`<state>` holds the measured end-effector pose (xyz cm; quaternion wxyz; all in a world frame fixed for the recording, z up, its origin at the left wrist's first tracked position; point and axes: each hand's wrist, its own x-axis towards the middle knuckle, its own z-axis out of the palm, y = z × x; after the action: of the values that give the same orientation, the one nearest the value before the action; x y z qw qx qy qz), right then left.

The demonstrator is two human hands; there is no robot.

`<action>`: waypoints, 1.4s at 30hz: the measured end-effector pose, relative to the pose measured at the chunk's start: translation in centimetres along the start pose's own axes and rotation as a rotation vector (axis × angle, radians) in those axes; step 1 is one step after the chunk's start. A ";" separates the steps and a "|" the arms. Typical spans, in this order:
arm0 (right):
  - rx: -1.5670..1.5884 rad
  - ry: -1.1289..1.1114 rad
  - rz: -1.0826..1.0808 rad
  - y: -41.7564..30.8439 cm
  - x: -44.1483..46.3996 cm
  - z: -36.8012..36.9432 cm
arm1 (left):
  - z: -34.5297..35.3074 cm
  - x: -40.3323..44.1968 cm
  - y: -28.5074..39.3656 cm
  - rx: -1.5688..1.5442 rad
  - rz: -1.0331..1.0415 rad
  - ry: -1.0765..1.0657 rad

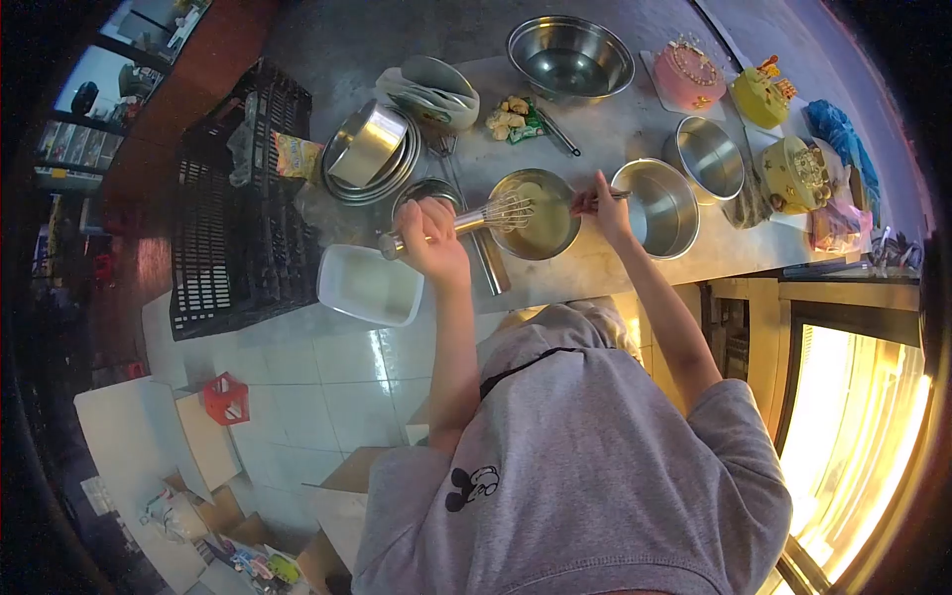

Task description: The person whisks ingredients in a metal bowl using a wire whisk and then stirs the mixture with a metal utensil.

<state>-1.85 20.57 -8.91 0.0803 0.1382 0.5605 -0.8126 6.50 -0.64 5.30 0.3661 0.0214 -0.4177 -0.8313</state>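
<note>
My left hand (433, 238) is wrapped round the metal handle of a whisk (510, 212). The whisk's wires reach over the left side of a metal bowl (548, 230) that holds a pale yellowish liquid. At the right rim of that bowl, my right hand (605, 206) is closed on a thin dark-looking handle; what this tool is cannot be made out. A deep metal pot (666, 218) stands just right of my right hand. Partly hidden behind my left hand is a small metal bowl (432, 188). A long metal tool (488, 260) lies between the hand and the bowl.
Stacked metal bowls and pans (369, 149), a black crate (238, 218) and a white plastic tub (371, 286) are at the left. A large metal bowl (570, 64) stands at the back. Another pot (707, 159) and decorated cakes (691, 74) are at the right.
</note>
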 end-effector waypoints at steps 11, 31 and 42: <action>-0.072 -0.378 0.167 -0.9 0.2 -0.2 | -0.6 0.6 0.3 0.020 -0.002 -0.069; -0.122 -0.238 0.162 -1.8 -0.4 -0.7 | -0.3 0.3 -0.5 -0.054 -0.018 -0.068; 0.028 -0.017 0.079 -1.2 -0.2 -1.2 | 0.1 0.0 -0.6 -0.032 -0.021 -0.142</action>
<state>-1.81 22.07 -8.21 0.1149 0.1544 0.5423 -0.8178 6.15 -0.33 4.96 0.3274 -0.0391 -0.4289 -0.8411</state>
